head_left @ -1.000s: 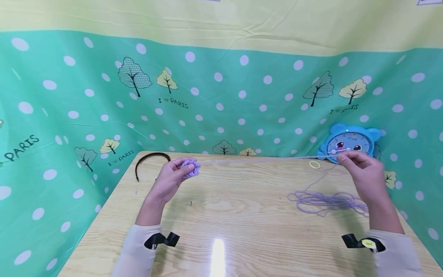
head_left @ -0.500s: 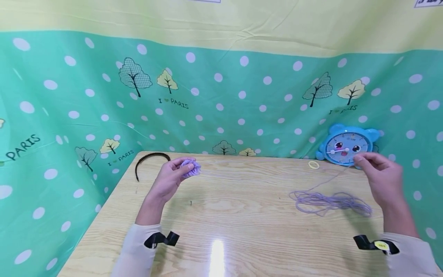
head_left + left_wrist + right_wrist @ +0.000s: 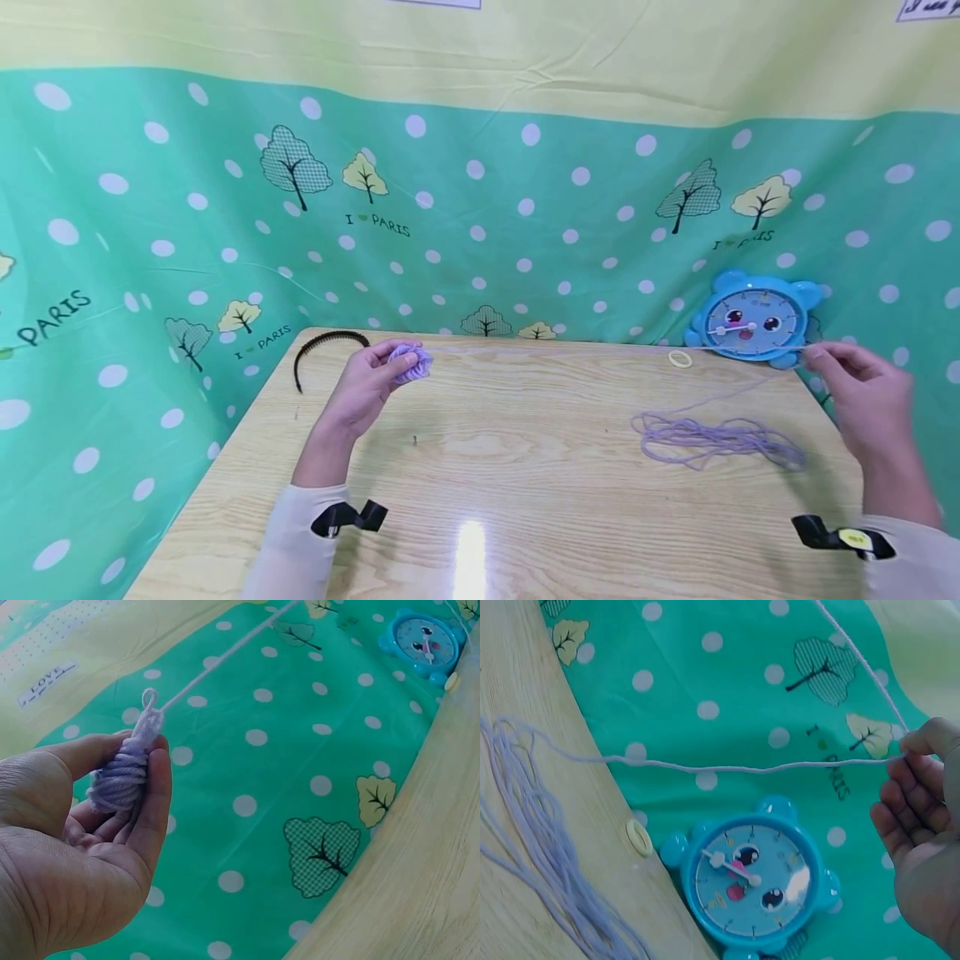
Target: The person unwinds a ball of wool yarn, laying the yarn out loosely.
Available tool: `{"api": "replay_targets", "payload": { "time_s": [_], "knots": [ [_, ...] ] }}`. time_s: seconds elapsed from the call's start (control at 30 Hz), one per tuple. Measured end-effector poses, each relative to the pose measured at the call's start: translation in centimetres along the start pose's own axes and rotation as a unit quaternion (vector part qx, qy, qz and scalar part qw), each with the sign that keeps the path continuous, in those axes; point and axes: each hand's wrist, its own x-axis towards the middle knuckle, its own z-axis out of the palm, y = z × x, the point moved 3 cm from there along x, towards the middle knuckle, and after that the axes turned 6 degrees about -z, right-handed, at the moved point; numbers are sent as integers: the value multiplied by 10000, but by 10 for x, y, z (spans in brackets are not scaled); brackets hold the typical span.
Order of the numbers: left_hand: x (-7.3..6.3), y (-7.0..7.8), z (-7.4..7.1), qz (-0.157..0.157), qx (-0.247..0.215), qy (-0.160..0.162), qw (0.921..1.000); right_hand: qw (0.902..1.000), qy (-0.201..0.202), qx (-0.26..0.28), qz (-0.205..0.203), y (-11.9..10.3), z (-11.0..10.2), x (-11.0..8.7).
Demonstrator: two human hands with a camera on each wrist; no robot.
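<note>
My left hand (image 3: 365,387) holds a small wound bundle of lilac yarn (image 3: 120,776) between thumb and fingers, raised above the table's left half. A short loop sticks up from the bundle's tip in the left wrist view. From there a taut yarn strand (image 3: 225,660) runs across to my right hand (image 3: 862,400), held up at the table's right edge. Its thumb and index finger pinch the strand, with the other fingers loosely bent. Beyond the pinch, a slacker length (image 3: 757,769) drops to a loose heap of lilac yarn (image 3: 712,442) on the table.
A blue bear-shaped clock (image 3: 753,321) stands at the table's back right, with a small cream ring (image 3: 680,359) beside it. A dark toothed headband (image 3: 330,336) lies at the back left. A green dotted curtain (image 3: 525,217) hangs behind the wooden table (image 3: 525,467).
My right hand has moved rightward, away from the clock, still pinching the strand. The strand between the hands is longer. The left hand with the bundle has stayed nearly in place.
</note>
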Motion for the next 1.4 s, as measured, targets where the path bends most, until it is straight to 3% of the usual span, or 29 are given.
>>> {"api": "replay_targets", "payload": {
  "time_s": [0.23,0.43,0.67,0.97,1.13,1.4],
  "knots": [
    [0,0,-1,-47,-90,-11,9999,9979,70,-204,604,13,-13,3],
    [-1,2,-1,-58,-10,-1,10000,9950,315,-67,943,21,-20,3],
    [-1,1,-2,-83,-49,52,9999,9928,529,27,1079,28,-24,4],
    [-1,1,-5,-24,-176,56,9998,9910,514,-29,1237,36,-27,5],
    [-1,2,-5,-41,-128,76,9999,9892,290,-339,1398,48,-28,3],
    [-1,1,-4,-56,-144,68,9999,9831,-553,-769,1567,87,-21,-7]
  ]
}}
